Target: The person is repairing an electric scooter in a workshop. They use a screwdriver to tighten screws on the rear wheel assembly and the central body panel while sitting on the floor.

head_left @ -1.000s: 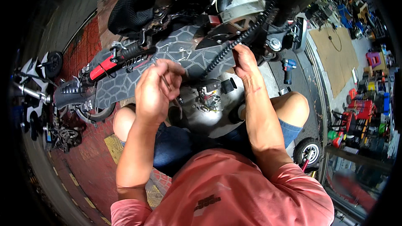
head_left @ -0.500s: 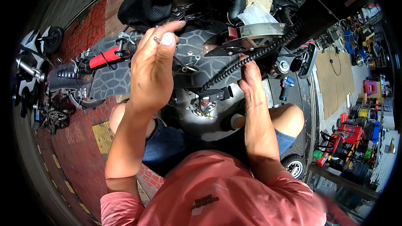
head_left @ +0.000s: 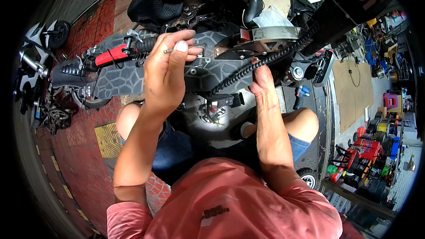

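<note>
In front of me lies an electric scooter, its dark deck (head_left: 119, 82) covered in a pale cracked-line pattern. Above the deck, my left hand (head_left: 170, 59) pinches a thin metal rod (head_left: 167, 51) between thumb and fingers. The rod's short end sticks out beside the thumb. My right hand (head_left: 262, 79) reaches up to the metal bracket (head_left: 248, 49) near the stem, just under a black spiral-wrapped cable (head_left: 241, 74). Its thumb is against the bracket's lower side; the other fingers are hidden. A controller-like box with loose wires (head_left: 215, 111) hangs below the deck edge.
The scooter's black stem (head_left: 334, 15) slants to the upper right. A red shock absorber (head_left: 111, 55) lies at the deck's left. A blue cordless driver (head_left: 302, 96) rests right of my right wrist. Black mesh fabric (head_left: 152, 6) sits behind. Shelves of tools line the far right.
My left hand has shifted slightly right and down, its fingers uncurling over the deck, and the rod has turned nearer level. My right hand stays at the bracket.
</note>
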The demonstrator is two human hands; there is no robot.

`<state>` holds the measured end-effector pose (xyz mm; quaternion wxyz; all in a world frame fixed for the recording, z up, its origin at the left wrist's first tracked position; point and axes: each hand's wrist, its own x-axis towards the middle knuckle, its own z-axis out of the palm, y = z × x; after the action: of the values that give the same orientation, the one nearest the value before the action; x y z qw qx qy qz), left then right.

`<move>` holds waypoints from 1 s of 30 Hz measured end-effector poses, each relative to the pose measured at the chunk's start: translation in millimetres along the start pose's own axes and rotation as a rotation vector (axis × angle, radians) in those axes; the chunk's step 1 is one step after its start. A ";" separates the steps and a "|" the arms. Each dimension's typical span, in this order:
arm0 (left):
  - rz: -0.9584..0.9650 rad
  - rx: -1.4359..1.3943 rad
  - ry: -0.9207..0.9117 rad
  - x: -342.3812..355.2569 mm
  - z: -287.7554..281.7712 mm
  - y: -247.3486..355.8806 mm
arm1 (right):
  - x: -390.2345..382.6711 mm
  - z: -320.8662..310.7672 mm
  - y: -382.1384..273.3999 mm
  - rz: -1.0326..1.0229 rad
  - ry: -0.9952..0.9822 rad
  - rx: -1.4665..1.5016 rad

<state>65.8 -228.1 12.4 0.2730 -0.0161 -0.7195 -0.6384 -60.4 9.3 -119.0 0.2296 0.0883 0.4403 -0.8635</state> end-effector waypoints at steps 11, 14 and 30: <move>-0.090 -0.287 0.089 -14.4 20.0 -31.2 | 3.8 -0.3 -1.0 0.041 0.016 -0.028; -0.159 -0.425 0.108 -15.5 21.6 -27.4 | 10.0 -13.9 2.0 0.038 -0.020 -0.031; -0.797 -0.644 -0.208 -63.3 59.2 35.6 | 10.1 -3.2 -2.2 0.026 -0.106 -0.053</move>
<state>110.8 -146.0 16.5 -0.0830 0.1127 -0.4601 -0.8767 -70.5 9.7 -122.9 0.2661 0.0422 0.4493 -0.8518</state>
